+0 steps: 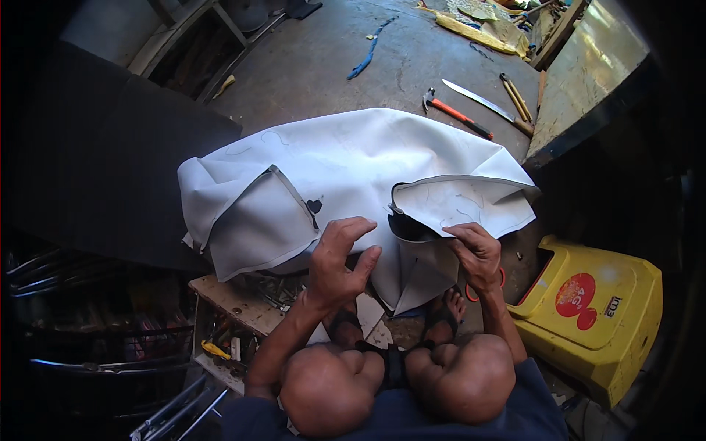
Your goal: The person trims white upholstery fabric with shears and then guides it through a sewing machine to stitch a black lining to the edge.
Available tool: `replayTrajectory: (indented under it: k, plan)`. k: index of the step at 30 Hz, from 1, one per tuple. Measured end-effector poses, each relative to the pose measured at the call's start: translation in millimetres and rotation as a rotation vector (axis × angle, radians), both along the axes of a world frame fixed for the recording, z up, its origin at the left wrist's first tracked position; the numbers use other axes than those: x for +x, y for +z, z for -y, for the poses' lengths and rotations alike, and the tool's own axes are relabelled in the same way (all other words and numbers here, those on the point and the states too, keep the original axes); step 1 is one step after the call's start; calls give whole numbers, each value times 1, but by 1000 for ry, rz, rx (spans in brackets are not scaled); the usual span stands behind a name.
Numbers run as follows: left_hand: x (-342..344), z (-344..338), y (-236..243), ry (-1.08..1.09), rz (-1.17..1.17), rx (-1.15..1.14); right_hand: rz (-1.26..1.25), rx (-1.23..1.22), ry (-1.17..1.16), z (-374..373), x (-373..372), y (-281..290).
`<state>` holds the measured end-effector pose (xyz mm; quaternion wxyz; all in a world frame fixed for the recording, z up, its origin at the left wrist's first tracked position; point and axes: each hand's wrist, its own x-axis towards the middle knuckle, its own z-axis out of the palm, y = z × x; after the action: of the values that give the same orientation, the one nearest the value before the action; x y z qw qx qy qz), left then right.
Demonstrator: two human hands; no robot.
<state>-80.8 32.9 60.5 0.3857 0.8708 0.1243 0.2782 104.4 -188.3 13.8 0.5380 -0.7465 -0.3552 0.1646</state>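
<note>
White cover rests on the grey floor before the person's feet. Above its near edge, the left hand is loosely parted, visibly empty; the right hand pinches the right flap's edge.

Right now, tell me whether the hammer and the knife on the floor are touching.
Apart. The head view shows a strip of bare floor between the hammer and the knife along their lengths.
</note>
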Motion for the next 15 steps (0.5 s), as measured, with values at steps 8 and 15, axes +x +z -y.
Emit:
replayTrajectory:
  k: [8, 15]
  plan:
    - [44, 23, -38, -216, -90, 250, -336, 140, -404, 26, 12, 3]
    - [36, 14, -10, -322, -100, 165, -376, 289, -380, -2, 20, 35]
